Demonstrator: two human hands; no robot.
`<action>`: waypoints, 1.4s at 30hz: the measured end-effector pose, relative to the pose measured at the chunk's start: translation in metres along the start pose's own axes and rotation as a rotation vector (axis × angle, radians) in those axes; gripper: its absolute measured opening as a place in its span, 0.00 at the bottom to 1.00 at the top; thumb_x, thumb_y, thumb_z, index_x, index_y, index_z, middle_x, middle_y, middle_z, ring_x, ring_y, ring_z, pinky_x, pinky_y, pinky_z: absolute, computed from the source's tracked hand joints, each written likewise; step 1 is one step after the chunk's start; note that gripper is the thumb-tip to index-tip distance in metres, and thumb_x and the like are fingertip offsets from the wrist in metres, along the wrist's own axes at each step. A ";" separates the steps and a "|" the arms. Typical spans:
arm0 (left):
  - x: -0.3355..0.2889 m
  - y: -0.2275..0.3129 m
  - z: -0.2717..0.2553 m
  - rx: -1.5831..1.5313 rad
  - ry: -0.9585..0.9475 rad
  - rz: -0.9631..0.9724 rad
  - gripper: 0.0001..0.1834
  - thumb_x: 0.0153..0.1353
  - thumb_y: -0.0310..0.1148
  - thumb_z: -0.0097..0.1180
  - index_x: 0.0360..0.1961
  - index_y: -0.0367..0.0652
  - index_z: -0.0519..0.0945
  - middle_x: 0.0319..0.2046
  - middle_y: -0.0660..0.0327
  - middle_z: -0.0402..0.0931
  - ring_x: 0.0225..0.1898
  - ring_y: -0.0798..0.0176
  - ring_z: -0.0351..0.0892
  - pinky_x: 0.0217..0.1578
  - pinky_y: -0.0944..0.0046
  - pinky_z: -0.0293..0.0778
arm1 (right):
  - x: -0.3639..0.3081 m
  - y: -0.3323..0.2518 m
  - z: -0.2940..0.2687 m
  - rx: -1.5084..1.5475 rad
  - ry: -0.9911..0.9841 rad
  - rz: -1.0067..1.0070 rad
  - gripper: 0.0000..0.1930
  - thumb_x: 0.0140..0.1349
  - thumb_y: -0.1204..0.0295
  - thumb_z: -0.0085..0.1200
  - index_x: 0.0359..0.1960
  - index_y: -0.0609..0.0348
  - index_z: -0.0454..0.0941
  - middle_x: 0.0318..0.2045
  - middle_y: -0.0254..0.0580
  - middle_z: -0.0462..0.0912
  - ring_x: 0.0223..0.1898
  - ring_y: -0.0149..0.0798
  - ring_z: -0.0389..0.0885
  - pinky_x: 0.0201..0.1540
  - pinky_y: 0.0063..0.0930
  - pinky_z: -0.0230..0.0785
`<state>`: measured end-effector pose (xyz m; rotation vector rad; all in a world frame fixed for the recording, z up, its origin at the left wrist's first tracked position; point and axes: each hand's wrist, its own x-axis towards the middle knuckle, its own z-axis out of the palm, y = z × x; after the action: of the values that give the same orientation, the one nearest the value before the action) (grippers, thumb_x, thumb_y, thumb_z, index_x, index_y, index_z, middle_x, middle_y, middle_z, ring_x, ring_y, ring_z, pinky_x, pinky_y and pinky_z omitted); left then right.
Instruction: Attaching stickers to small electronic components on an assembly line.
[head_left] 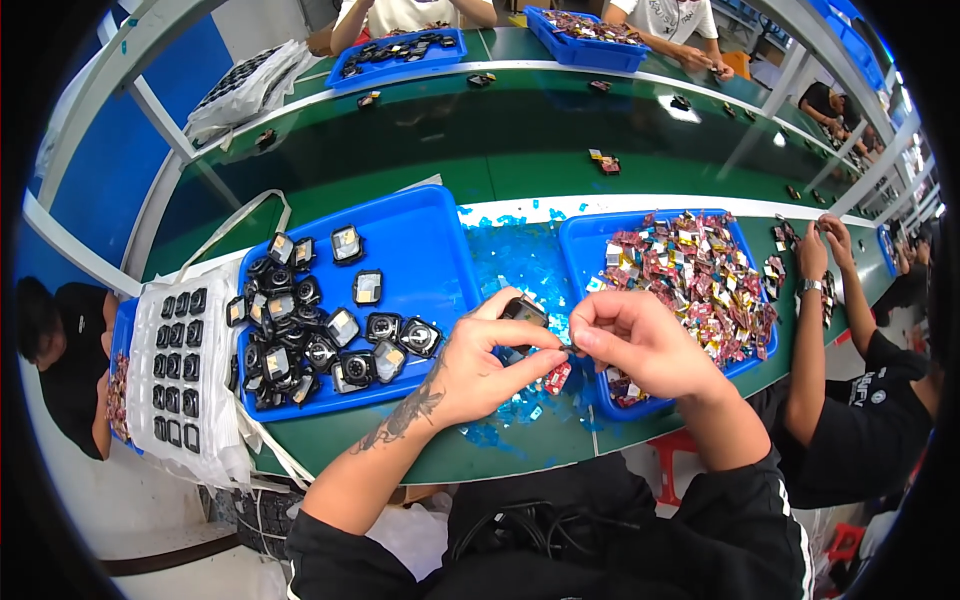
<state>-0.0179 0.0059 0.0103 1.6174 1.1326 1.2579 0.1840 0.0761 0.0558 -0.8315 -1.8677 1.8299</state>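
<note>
My left hand point(478, 365) is closed around a black watch case point(525, 311), its fingers wrapped behind it. Below the fingertips a small red circuit piece point(557, 378) hangs beside the case; whether it is joined to the case I cannot tell. My right hand point(640, 345) pinches thumb and forefinger together right at the left fingertips, and what sits in that pinch is too small to make out. On the left, a blue tray point(420, 240) carries a heap of black watch cases point(290, 340). A second blue tray point(580, 255), on the right, is full of small red, white and yellow circuit pieces point(690, 290).
Bits of blue film point(515, 255) litter the green bench between the trays. At far left stands a white moulded tray point(215, 440) with rows of black watch cases. A green conveyor point(400, 150) carrying scattered parts runs beyond. Co-workers' hands point(828, 240) work at right and across.
</note>
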 end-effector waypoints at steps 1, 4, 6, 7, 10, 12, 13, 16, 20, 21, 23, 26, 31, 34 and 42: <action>0.001 0.000 0.000 0.007 0.014 0.011 0.06 0.52 0.28 0.68 0.31 0.39 0.85 0.30 0.57 0.80 0.40 0.63 0.73 0.43 0.61 0.70 | 0.001 0.000 -0.002 0.001 -0.019 0.023 0.08 0.66 0.72 0.54 0.35 0.66 0.77 0.30 0.30 0.76 0.33 0.20 0.70 0.36 0.18 0.66; 0.002 0.005 -0.002 -0.023 -0.003 -0.056 0.05 0.52 0.28 0.67 0.29 0.39 0.85 0.27 0.59 0.80 0.40 0.64 0.74 0.44 0.62 0.69 | 0.000 0.000 -0.001 -0.083 0.040 -0.030 0.08 0.65 0.72 0.54 0.35 0.66 0.77 0.30 0.31 0.76 0.33 0.21 0.70 0.34 0.18 0.66; 0.002 0.005 -0.001 -0.026 0.015 -0.042 0.04 0.52 0.27 0.66 0.29 0.39 0.85 0.26 0.60 0.80 0.40 0.64 0.74 0.43 0.63 0.69 | -0.001 -0.002 0.000 -0.104 0.055 -0.040 0.08 0.65 0.71 0.55 0.35 0.66 0.77 0.30 0.31 0.76 0.33 0.21 0.71 0.33 0.19 0.67; 0.002 0.005 -0.001 -0.031 0.032 -0.028 0.04 0.52 0.27 0.66 0.29 0.39 0.85 0.25 0.60 0.79 0.40 0.64 0.73 0.42 0.63 0.70 | -0.001 -0.003 0.000 -0.125 0.073 -0.049 0.08 0.65 0.71 0.55 0.35 0.65 0.77 0.30 0.32 0.77 0.33 0.22 0.71 0.33 0.19 0.67; 0.001 0.005 -0.001 0.004 0.018 -0.011 0.04 0.52 0.28 0.66 0.29 0.39 0.85 0.25 0.60 0.79 0.39 0.64 0.74 0.43 0.63 0.69 | 0.000 0.001 0.000 -0.161 0.017 -0.065 0.08 0.68 0.70 0.51 0.36 0.63 0.75 0.27 0.28 0.72 0.27 0.19 0.66 0.28 0.16 0.59; 0.000 0.005 0.000 -0.004 0.017 -0.039 0.04 0.52 0.28 0.66 0.29 0.39 0.85 0.26 0.60 0.79 0.39 0.64 0.74 0.42 0.63 0.70 | 0.000 -0.003 -0.002 -0.210 -0.017 -0.054 0.08 0.69 0.70 0.49 0.35 0.63 0.74 0.26 0.28 0.71 0.27 0.19 0.66 0.28 0.17 0.59; 0.001 0.007 0.000 -0.008 0.007 -0.063 0.04 0.53 0.28 0.66 0.29 0.39 0.85 0.27 0.60 0.79 0.38 0.65 0.73 0.42 0.63 0.70 | 0.001 -0.004 -0.002 -0.257 -0.044 -0.049 0.09 0.70 0.70 0.47 0.34 0.62 0.72 0.26 0.27 0.70 0.27 0.20 0.66 0.28 0.17 0.59; 0.001 0.006 0.000 -0.044 -0.029 -0.093 0.05 0.53 0.28 0.66 0.30 0.39 0.85 0.29 0.58 0.78 0.37 0.65 0.74 0.41 0.64 0.70 | 0.003 0.005 -0.001 -0.313 -0.038 -0.074 0.09 0.69 0.70 0.47 0.36 0.63 0.73 0.25 0.36 0.73 0.26 0.26 0.71 0.29 0.25 0.65; 0.003 0.005 0.001 -0.029 0.059 -0.021 0.04 0.54 0.26 0.65 0.30 0.37 0.85 0.30 0.58 0.78 0.35 0.67 0.75 0.39 0.65 0.71 | 0.019 0.017 0.010 -0.959 0.380 -0.382 0.05 0.63 0.74 0.51 0.38 0.61 0.71 0.29 0.45 0.77 0.28 0.46 0.79 0.32 0.38 0.71; 0.004 0.009 0.002 -0.116 0.061 -0.129 0.04 0.54 0.25 0.65 0.30 0.35 0.84 0.29 0.57 0.79 0.35 0.68 0.74 0.37 0.66 0.72 | 0.020 0.011 0.006 -1.021 0.312 -0.315 0.09 0.59 0.76 0.53 0.42 0.59 0.73 0.33 0.49 0.78 0.34 0.55 0.79 0.36 0.44 0.72; 0.004 -0.001 0.002 -0.060 0.172 -0.074 0.03 0.56 0.23 0.63 0.31 0.34 0.84 0.29 0.58 0.79 0.33 0.69 0.75 0.36 0.68 0.72 | 0.014 0.007 0.009 -1.019 0.263 -0.326 0.12 0.59 0.76 0.54 0.44 0.58 0.73 0.33 0.49 0.78 0.35 0.55 0.80 0.36 0.43 0.72; 0.002 -0.013 0.004 -0.099 0.256 -0.149 0.04 0.55 0.25 0.65 0.32 0.35 0.85 0.31 0.57 0.80 0.36 0.69 0.78 0.36 0.71 0.74 | 0.015 0.008 0.004 -0.792 0.312 -0.353 0.08 0.55 0.76 0.59 0.37 0.61 0.79 0.30 0.45 0.80 0.32 0.48 0.81 0.36 0.39 0.73; 0.000 -0.011 0.014 -0.271 0.355 -0.139 0.06 0.57 0.25 0.64 0.35 0.33 0.84 0.33 0.60 0.76 0.32 0.71 0.79 0.35 0.72 0.74 | 0.013 -0.001 0.014 -0.481 0.415 -0.202 0.07 0.55 0.75 0.63 0.33 0.63 0.80 0.29 0.39 0.80 0.27 0.26 0.76 0.29 0.21 0.70; -0.002 -0.010 0.013 -0.259 0.307 -0.176 0.06 0.57 0.25 0.64 0.34 0.33 0.84 0.36 0.60 0.77 0.34 0.70 0.78 0.39 0.71 0.73 | 0.016 -0.002 0.022 -0.367 0.369 -0.278 0.06 0.56 0.74 0.63 0.34 0.62 0.82 0.33 0.41 0.81 0.30 0.29 0.78 0.30 0.22 0.70; 0.004 -0.011 0.011 -0.339 0.259 -0.120 0.21 0.67 0.23 0.46 0.62 0.39 0.71 0.52 0.57 0.74 0.47 0.70 0.72 0.46 0.70 0.71 | 0.014 0.015 0.022 -0.266 0.564 -0.396 0.09 0.57 0.80 0.60 0.40 0.63 0.83 0.31 0.42 0.83 0.31 0.34 0.83 0.34 0.27 0.75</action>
<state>-0.0091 0.0125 -0.0014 1.1459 1.0816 1.5172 0.1616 0.0684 0.0381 -0.8724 -1.7520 0.9934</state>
